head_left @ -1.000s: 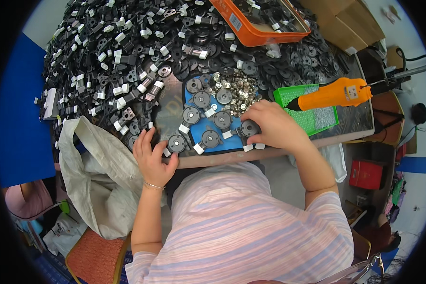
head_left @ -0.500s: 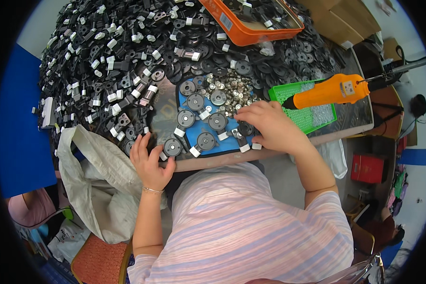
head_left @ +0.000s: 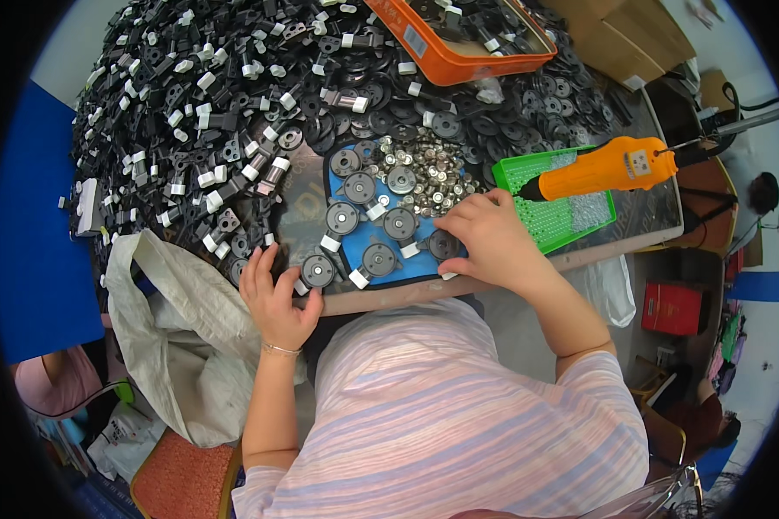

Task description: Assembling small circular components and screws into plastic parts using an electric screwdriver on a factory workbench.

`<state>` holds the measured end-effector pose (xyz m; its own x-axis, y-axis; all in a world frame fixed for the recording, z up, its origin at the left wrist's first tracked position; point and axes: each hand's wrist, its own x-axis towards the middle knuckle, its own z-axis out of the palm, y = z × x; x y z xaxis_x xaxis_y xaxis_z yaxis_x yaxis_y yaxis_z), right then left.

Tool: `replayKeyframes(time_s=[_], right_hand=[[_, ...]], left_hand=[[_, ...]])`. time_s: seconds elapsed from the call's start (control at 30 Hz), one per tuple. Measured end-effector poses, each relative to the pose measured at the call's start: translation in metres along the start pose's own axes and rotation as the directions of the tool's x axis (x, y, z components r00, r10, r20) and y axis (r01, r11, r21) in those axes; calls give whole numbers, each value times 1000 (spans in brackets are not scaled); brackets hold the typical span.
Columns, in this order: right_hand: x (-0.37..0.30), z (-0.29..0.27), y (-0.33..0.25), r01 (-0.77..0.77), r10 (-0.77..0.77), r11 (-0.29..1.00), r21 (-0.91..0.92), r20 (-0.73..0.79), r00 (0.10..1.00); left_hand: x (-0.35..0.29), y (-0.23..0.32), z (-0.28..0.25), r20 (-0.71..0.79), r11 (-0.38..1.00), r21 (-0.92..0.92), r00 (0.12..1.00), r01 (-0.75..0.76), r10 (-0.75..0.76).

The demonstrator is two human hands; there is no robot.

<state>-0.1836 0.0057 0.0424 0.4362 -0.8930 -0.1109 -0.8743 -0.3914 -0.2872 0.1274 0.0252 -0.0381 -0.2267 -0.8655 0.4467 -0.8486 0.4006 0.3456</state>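
Note:
On a blue mat (head_left: 378, 240) at the table's front edge lie several black disc parts with white tabs, such as one near the middle (head_left: 399, 224) and one below it (head_left: 378, 259). My right hand (head_left: 492, 240) reaches over the mat's right side, thumb and fingertips closed about another black disc part (head_left: 443, 246), its white tab partly under the thumb. My left hand (head_left: 277, 294) rests at the table edge with fingers spread, its thumb beside a disc part (head_left: 318, 271) just left of the mat. Small silver metal pieces (head_left: 428, 173) are heaped at the mat's back.
A huge pile of black and white parts (head_left: 190, 112) covers the left and back. An orange tray (head_left: 441, 73) stands behind. At right, an orange electric screwdriver (head_left: 606, 169) hangs over a green basket (head_left: 541, 229) of small clear pieces. A pale sack (head_left: 173, 329) drapes front left.
My right hand has moved slightly left and turned, and the disc part under it now lies flat with its round face up. My left hand stays almost still.

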Motion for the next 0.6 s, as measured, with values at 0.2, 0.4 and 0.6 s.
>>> replayKeyframes(time_s=[0.2,0.4,0.6], right_hand=[[0,-7,-6,8,-7,1000,9,-40,999],[-3,-5,-7,8,-8,1000,-6,-28,1000],[-2,-4,-8,13,-12,1000,19,-29,999]], left_hand=[[-1,1,-1,8,1000,-9,1000,6,-6],[-1,0,0,-9,1000,-10,1000,5,-5],[-1,0,0,-1,1000,-12,1000,13,-13]])
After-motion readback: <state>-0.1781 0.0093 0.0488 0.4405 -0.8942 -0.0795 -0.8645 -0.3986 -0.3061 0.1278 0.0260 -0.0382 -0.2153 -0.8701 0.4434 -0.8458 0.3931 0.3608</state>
